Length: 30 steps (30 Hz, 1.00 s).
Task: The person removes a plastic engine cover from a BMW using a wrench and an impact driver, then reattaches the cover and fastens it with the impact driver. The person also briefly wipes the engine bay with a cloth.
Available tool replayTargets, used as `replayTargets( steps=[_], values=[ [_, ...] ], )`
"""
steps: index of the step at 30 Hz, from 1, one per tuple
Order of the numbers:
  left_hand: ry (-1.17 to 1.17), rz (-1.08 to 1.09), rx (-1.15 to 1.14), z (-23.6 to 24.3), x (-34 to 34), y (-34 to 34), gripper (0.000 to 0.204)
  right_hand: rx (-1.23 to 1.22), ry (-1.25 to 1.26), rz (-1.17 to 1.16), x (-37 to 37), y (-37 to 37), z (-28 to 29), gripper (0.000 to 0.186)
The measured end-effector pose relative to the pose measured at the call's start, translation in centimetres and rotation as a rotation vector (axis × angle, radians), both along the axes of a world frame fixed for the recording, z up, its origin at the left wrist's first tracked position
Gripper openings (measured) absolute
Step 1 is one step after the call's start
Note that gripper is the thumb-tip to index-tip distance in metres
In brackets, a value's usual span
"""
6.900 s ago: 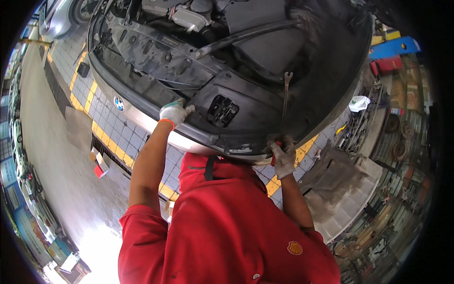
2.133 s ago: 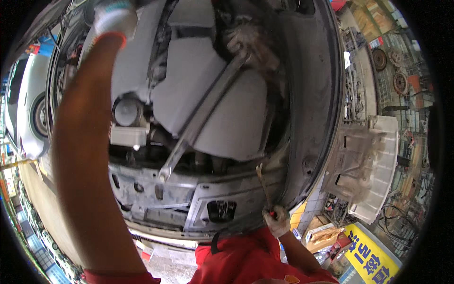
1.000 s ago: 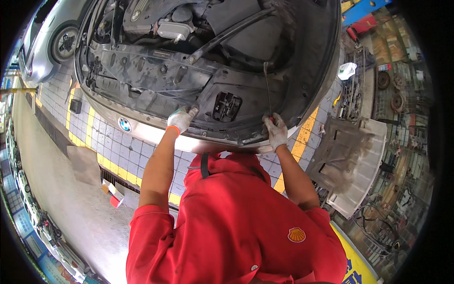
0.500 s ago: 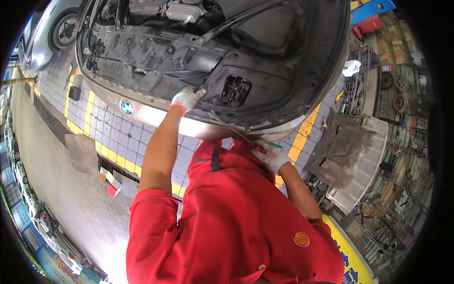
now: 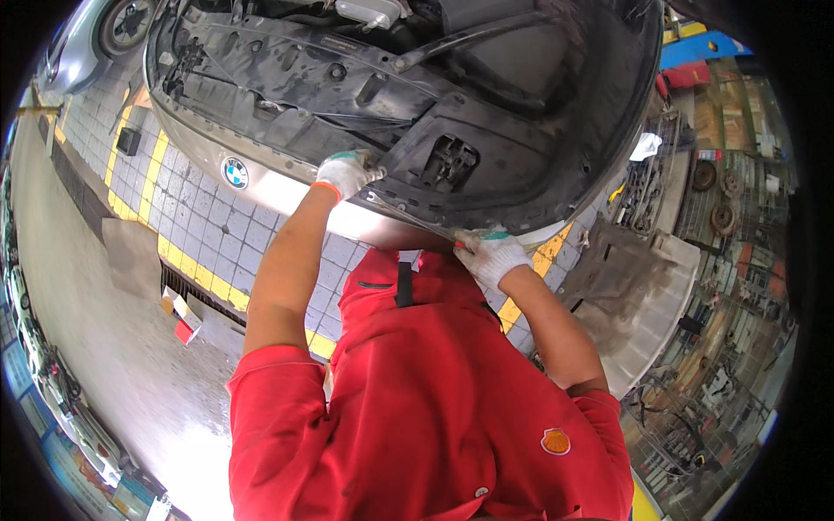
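My left hand (image 5: 349, 174), in a white glove, is closed at the front edge of the open car's black plastic trim (image 5: 486, 148), left of the square opening (image 5: 452, 163); what its fingertips grip is hidden. In a similar glove, my right hand (image 5: 493, 256) grips the red handle (image 5: 461, 244) of a long metal tool (image 5: 408, 215) with a forked tip. The tool lies diagonally along the bumper's upper edge, its tip just below my left hand. Under it is the light bumper (image 5: 278, 195) with a round badge (image 5: 234, 172).
A silver car (image 5: 71, 61) stands at upper left. Boxes (image 5: 182, 317) sit on the ground at left. At right lie a large dirty panel (image 5: 643, 295), scattered tools (image 5: 630, 187) and racks of metal parts (image 5: 721, 217). A dark block (image 5: 129, 141) rests on the tiles.
The tool has swung from standing over the engine bay down to the front edge, toward my left hand. My right hand has moved lower and left, while my left stays at the trim.
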<state>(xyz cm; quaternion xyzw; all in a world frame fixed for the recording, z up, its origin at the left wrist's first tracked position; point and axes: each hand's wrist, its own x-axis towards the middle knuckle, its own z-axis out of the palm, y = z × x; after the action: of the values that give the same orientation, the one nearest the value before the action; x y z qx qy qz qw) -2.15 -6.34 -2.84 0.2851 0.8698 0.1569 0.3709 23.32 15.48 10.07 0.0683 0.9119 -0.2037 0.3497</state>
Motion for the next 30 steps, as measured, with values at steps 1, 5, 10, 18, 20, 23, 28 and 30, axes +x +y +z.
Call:
replayTargets(
  steps=[1,5,10,18,20,23,28,30],
  values=[
    [0.035,0.111,0.121,0.2,1.0,-0.5,0.047,0.001,0.010,-0.003,-0.3,0.0,0.1,0.047],
    [0.338,0.040,0.159,-0.7,2.0,-2.9,0.031,-0.001,-0.016,0.042,-2.0,0.3,0.9,0.043],
    [0.666,0.002,0.393,-0.2,5.2,-5.7,0.030,-0.119,0.035,0.069,-2.2,3.2,-2.8,0.046],
    [0.684,0.254,0.298,0.0,10.5,-4.3,0.032,-0.188,0.156,0.134,0.7,5.0,-12.9,0.050],
    [0.711,0.248,0.241,-0.6,10.3,-4.0,0.031,-0.180,0.215,0.130,1.0,4.8,-13.7,0.050],
    [0.630,0.300,0.251,-0.9,9.3,-4.0,0.031,-0.114,0.214,0.132,1.0,2.1,-15.0,0.053],
    [0.561,0.258,0.191,-0.2,8.3,-4.1,0.025,-0.136,0.101,0.047,1.2,1.5,-12.0,0.055],
    [0.557,0.270,0.282,-0.9,7.9,-4.6,0.023,-0.128,0.080,0.013,1.4,2.0,-9.1,0.055]
  ],
)
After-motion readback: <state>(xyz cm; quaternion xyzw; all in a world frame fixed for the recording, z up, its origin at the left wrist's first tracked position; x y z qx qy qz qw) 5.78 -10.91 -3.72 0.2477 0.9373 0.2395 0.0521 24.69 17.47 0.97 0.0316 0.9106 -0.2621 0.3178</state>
